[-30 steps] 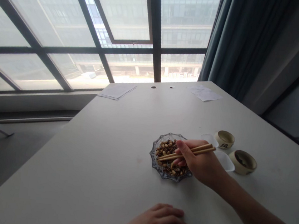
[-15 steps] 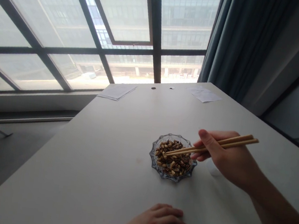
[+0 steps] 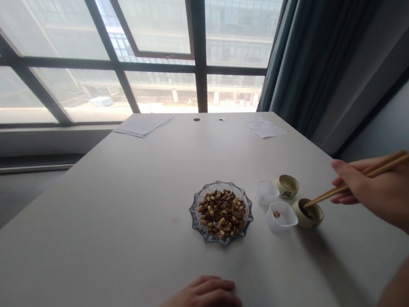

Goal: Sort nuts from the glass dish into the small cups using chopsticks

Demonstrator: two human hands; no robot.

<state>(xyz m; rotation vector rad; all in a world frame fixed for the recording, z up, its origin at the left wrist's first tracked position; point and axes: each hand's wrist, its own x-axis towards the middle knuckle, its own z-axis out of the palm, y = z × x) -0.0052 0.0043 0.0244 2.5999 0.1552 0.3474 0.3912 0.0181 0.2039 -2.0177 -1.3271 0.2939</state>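
Note:
My right hand [image 3: 378, 188] is at the right edge of the view, shut on a pair of wooden chopsticks [image 3: 356, 181]. Their tips reach into a small ceramic cup [image 3: 307, 213] with dark contents. Beside it stand a second ceramic cup [image 3: 287, 186] and two small white plastic containers [image 3: 282, 217] [image 3: 267, 192], the nearer holding a few seeds. A scalloped glass dish [image 3: 219, 240] is heaped with striped sunflower seeds [image 3: 221, 213]. My left hand [image 3: 198, 301] lies flat on the table, touching nothing else.
The white table [image 3: 108, 221] ends in a corner at the far right, below a large window [image 3: 93, 27] and dark curtain [image 3: 312, 52]. Loose sheets of paper [image 3: 143, 124] [image 3: 264, 128] lie along the far edge.
My right hand has moved right from above the glass dish, carrying the chopsticks to the ceramic cup. The view has shifted slightly. My left hand has stayed in place.

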